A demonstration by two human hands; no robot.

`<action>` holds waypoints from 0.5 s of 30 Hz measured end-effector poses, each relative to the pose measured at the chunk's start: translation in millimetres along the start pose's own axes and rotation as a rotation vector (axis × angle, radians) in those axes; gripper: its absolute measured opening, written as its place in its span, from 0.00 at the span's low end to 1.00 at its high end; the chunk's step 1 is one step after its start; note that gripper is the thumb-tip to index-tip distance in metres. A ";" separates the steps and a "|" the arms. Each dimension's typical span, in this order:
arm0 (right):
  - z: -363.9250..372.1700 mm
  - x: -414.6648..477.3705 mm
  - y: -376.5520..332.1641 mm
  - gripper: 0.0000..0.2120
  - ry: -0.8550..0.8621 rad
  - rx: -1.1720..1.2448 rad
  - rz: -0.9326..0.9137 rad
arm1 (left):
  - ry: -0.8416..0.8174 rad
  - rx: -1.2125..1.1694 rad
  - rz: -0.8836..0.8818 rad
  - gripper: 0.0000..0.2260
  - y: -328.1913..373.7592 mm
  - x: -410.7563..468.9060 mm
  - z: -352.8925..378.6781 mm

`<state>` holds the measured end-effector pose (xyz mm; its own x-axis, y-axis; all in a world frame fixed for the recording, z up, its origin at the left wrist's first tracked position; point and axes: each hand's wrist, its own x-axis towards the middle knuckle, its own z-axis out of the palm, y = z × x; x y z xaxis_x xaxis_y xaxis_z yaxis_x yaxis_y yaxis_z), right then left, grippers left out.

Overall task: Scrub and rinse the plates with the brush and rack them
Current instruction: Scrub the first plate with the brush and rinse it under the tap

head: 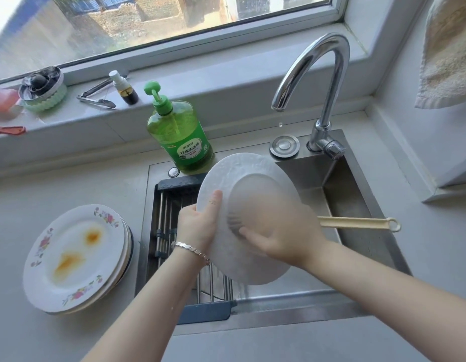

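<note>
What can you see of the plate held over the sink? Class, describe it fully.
The plate is round, pale grey-white, seemingly ceramic, with a broad rim around a circular centre; it looks wet. It is tilted above the sink. The left hand grips its left edge, thumb on the face, while the right hand presses the blurred brush against its centre.

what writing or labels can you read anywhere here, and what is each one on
"柠檬洗洁精": on the white label of the green soap bottle.
The small line above it and the round marks beside it, on the same label, are too small to read.
On the small spray bottle on the sill: no readable text.
On the flowered plates: a flower pattern only, no words.
</note>
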<state>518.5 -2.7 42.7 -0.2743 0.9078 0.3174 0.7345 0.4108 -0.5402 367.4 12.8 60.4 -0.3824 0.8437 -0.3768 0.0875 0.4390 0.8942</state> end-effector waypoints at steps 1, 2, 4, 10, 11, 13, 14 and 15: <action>-4.1 7.0 9.1 0.16 -0.013 -0.008 0.086 | -0.012 0.004 0.005 0.15 -1.0 -0.9 -1.2; -8.7 17.9 18.7 0.14 -0.018 0.007 0.227 | -0.025 0.016 0.010 0.16 -1.7 -3.5 -1.2; -7.9 29.0 35.4 0.13 0.023 0.018 0.417 | -0.033 0.031 0.021 0.16 -2.5 -8.7 1.2; -6.6 0.9 14.1 0.13 -0.007 0.016 0.104 | -0.031 -0.012 0.014 0.15 -0.8 -7.0 0.0; -10.8 10.0 27.1 0.10 0.010 0.007 0.252 | -0.022 -0.003 0.019 0.15 -1.1 -7.8 -0.8; -13.8 17.5 47.4 0.08 0.011 0.011 0.461 | -0.006 -0.001 0.028 0.16 -1.7 -9.9 -0.7; -11.5 13.7 47.3 0.08 0.015 0.013 0.457 | -0.001 -0.003 0.029 0.16 -1.3 -10.5 -0.3; -7.8 6.8 41.6 0.11 0.011 0.032 0.400 | 0.006 -0.008 0.026 0.16 -0.7 -10.3 -0.3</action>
<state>552.1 19.9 28.5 0.0364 0.9957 0.0849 0.7625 0.0272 -0.6465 371.0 3.7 63.7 -0.3855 0.8531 -0.3516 0.0904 0.4141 0.9057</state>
